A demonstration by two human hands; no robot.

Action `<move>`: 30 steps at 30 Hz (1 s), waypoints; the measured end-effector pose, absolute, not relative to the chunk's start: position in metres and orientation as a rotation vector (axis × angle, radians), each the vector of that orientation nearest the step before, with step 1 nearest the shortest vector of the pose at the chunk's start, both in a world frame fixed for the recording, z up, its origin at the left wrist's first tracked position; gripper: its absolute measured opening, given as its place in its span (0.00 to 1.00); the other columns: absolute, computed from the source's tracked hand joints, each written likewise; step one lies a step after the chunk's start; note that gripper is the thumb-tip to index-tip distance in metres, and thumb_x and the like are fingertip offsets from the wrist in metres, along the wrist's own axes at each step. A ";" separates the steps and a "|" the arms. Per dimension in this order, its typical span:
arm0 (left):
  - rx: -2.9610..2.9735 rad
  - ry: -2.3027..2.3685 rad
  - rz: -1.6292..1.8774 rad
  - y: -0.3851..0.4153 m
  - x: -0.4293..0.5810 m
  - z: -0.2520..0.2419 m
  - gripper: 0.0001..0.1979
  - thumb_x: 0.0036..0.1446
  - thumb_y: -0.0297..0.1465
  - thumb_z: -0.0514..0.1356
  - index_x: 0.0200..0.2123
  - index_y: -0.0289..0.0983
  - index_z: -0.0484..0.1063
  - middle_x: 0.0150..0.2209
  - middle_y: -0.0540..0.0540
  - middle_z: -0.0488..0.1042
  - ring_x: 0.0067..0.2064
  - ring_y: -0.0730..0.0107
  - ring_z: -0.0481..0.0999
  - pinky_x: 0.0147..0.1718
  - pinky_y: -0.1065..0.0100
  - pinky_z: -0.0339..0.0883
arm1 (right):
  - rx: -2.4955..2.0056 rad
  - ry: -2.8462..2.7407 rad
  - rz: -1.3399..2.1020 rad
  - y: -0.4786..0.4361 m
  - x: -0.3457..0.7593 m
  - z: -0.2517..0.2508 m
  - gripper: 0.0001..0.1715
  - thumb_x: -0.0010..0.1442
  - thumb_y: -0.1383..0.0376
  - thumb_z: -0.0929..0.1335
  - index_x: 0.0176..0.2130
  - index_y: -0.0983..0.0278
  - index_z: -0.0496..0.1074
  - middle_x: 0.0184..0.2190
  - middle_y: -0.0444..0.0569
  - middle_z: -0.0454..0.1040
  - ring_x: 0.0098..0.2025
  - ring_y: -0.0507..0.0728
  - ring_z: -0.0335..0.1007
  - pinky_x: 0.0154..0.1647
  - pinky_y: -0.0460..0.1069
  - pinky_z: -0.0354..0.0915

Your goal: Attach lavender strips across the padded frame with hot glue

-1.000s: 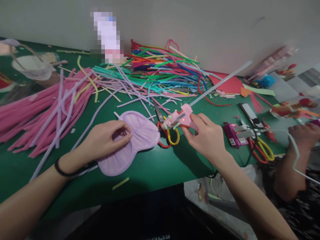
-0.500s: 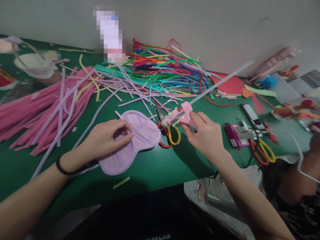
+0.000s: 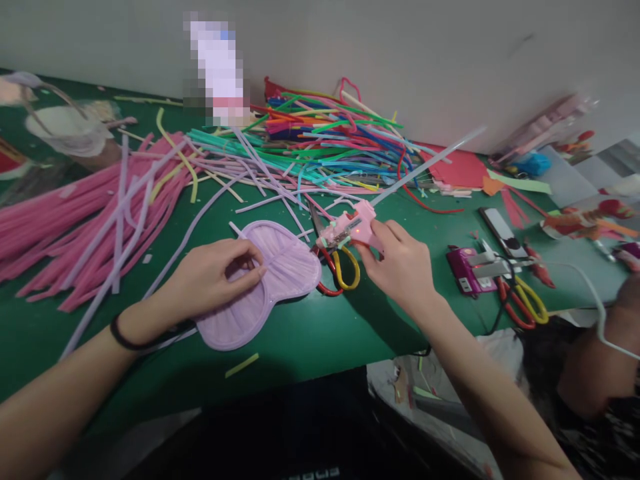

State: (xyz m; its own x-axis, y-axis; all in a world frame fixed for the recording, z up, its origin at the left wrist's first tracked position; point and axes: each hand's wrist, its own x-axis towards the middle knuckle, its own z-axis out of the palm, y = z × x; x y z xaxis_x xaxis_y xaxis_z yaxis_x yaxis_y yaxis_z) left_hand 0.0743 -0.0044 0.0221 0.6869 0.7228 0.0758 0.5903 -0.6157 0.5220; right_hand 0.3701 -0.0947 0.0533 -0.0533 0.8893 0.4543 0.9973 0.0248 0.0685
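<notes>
A lilac two-lobed piece (image 3: 295, 267), shaped like a wing and edged with a raised rim, lies on the green table. My left hand (image 3: 220, 273) rests over its nearer lobe, thumb and forefinger pinched together at its middle. In my right hand (image 3: 400, 263) is a pink hot glue gun (image 3: 364, 227), its nozzle pointing left toward the far lobe but apart from it. A long clear glue stick (image 3: 430, 165) sticks out of the gun's back. Beneath the nozzle lie scissors (image 3: 357, 272) with red and yellow handles.
Pink pipe cleaners (image 3: 100, 213) spread at the left, several lilac ones across them. A multicoloured heap of pipe cleaners (image 3: 330, 140) lies along the wall. On the right are a purple device (image 3: 467, 270), a second pair of scissors (image 3: 535, 303) and another person's arm (image 3: 595, 347).
My right hand has brought the glue gun slightly left, closer to the lilac piece. The left hand and the lilac piece have stayed nearly in place.
</notes>
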 end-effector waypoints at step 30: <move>2.421 1.022 0.360 -0.005 0.076 0.024 0.18 0.59 0.48 0.55 0.37 0.39 0.73 0.36 0.46 0.78 0.36 0.61 0.76 0.36 0.64 0.65 | -1.873 -2.002 -0.580 -0.122 0.375 0.063 0.17 0.63 0.58 0.66 0.45 0.68 0.75 0.34 0.52 0.77 0.31 0.55 0.71 0.25 0.48 0.58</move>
State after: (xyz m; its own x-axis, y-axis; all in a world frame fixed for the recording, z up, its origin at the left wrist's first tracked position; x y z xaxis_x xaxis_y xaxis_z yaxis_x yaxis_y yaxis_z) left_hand 0.0763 -0.0045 0.0242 0.6859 0.7259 0.0519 0.5983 -0.6030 0.5277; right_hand 0.3753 -0.1224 0.0627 -0.0751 0.8590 0.5065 0.9967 0.0489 0.0648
